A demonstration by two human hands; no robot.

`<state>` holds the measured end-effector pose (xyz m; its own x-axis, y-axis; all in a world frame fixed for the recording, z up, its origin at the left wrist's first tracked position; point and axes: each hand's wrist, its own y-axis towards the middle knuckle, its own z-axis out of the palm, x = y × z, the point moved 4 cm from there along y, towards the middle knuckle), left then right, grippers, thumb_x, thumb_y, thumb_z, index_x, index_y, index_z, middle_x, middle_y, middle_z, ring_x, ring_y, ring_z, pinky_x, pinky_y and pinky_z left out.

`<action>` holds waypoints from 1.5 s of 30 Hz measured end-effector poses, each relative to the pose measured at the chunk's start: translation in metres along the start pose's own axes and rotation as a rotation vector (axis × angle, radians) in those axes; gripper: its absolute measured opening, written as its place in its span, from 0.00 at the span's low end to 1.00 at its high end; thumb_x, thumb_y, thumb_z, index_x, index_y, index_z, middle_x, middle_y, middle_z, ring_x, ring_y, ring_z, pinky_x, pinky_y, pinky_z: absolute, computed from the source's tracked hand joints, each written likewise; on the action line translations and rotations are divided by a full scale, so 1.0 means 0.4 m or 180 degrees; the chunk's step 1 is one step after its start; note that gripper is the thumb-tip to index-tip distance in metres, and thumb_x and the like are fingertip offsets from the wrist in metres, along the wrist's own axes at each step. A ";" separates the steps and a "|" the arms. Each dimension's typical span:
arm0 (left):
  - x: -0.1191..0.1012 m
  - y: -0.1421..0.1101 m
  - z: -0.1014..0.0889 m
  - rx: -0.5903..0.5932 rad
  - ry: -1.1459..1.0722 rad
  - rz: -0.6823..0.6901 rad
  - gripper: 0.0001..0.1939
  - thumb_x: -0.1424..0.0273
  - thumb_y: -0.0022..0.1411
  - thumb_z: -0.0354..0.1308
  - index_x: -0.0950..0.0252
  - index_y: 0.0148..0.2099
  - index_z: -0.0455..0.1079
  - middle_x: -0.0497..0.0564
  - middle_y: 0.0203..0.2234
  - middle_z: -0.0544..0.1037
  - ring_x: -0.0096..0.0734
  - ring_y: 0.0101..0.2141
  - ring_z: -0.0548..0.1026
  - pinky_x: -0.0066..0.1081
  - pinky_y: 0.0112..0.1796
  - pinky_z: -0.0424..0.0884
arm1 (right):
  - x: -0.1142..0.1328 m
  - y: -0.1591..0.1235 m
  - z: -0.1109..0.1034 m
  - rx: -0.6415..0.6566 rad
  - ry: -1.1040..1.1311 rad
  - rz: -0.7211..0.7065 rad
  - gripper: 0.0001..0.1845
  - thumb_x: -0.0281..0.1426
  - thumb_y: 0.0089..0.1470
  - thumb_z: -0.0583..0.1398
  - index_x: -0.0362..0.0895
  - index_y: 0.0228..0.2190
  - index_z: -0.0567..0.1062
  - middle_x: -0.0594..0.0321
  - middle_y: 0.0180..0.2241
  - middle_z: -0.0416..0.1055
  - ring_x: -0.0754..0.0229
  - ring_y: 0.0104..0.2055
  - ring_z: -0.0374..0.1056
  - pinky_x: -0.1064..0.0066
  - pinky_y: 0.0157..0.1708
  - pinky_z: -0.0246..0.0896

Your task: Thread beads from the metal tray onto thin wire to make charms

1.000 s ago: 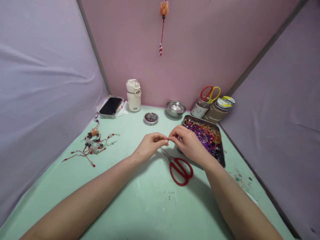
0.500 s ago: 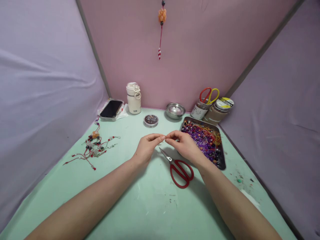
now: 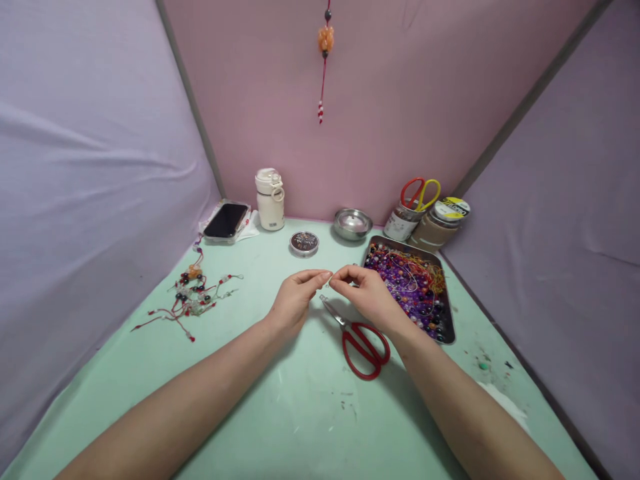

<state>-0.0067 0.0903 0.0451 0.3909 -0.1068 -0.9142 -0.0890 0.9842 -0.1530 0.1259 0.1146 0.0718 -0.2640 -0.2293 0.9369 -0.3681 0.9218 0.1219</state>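
My left hand (image 3: 299, 293) and my right hand (image 3: 361, 291) meet fingertip to fingertip above the middle of the table. Both pinch thumb against forefinger. A tiny pale, clear piece (image 3: 328, 285) shows just under the fingertips, too small to name. Below my hands lie red-handled scissors (image 3: 363, 343), their tips pointing up and left towards my fingers. Close behind my right hand is a dark tray (image 3: 453, 327) of purple, black and red beads with tangled thread.
Beaded red-cord strings (image 3: 193, 293) lie at the left, near a phone (image 3: 227, 221). Along the back stand a white bottle (image 3: 271, 203), a round flat spool (image 3: 304, 244), a steel bowl (image 3: 353, 227) and jars (image 3: 435, 227). A beaded pendant (image 3: 325, 43) hangs on the pink wall.
The whole view has shifted slightly. My hands stay pinched together, and a small pale piece now shows more clearly under the fingertips.
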 end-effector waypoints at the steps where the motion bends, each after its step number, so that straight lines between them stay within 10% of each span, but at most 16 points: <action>1: -0.001 0.000 -0.001 -0.0012 0.0011 -0.0008 0.12 0.63 0.42 0.70 0.63 0.29 0.78 0.51 0.30 0.78 0.30 0.34 0.69 0.32 0.40 0.60 | 0.001 0.000 0.000 0.0000 -0.0008 -0.0001 0.07 0.33 0.49 0.59 0.43 0.25 0.73 0.64 0.26 0.70 0.63 0.30 0.64 0.71 0.32 0.58; 23: -0.038 -0.013 0.005 0.0000 0.0610 0.0740 0.07 0.65 0.48 0.65 0.64 0.27 0.77 0.49 0.28 0.76 0.33 0.35 0.71 0.33 0.42 0.64 | -0.005 -0.002 0.021 -0.0027 -0.0337 -0.0124 0.08 0.34 0.49 0.59 0.43 0.25 0.73 0.64 0.26 0.71 0.63 0.27 0.63 0.70 0.29 0.58; 29: -0.069 -0.019 -0.002 -0.0199 0.0662 0.1013 0.05 0.67 0.49 0.65 0.63 0.26 0.76 0.47 0.27 0.73 0.29 0.34 0.69 0.31 0.42 0.63 | 0.002 -0.010 0.034 0.0410 -0.0596 -0.0378 0.03 0.27 0.46 0.58 0.45 0.26 0.73 0.64 0.32 0.74 0.60 0.37 0.67 0.65 0.41 0.59; 45: -0.078 0.006 -0.032 -0.0002 -0.0899 -0.0462 0.07 0.71 0.49 0.68 0.65 0.30 0.73 0.49 0.31 0.74 0.30 0.38 0.73 0.45 0.47 0.70 | -0.041 0.001 0.046 0.0473 0.0920 0.0448 0.11 0.30 0.44 0.64 0.45 0.30 0.66 0.64 0.27 0.74 0.62 0.31 0.70 0.68 0.34 0.63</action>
<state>-0.0307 0.0940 0.0685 0.6385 -0.2027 -0.7425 -0.0143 0.9614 -0.2747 0.1137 0.1128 0.0503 -0.0661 0.0142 0.9977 -0.4775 0.8775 -0.0441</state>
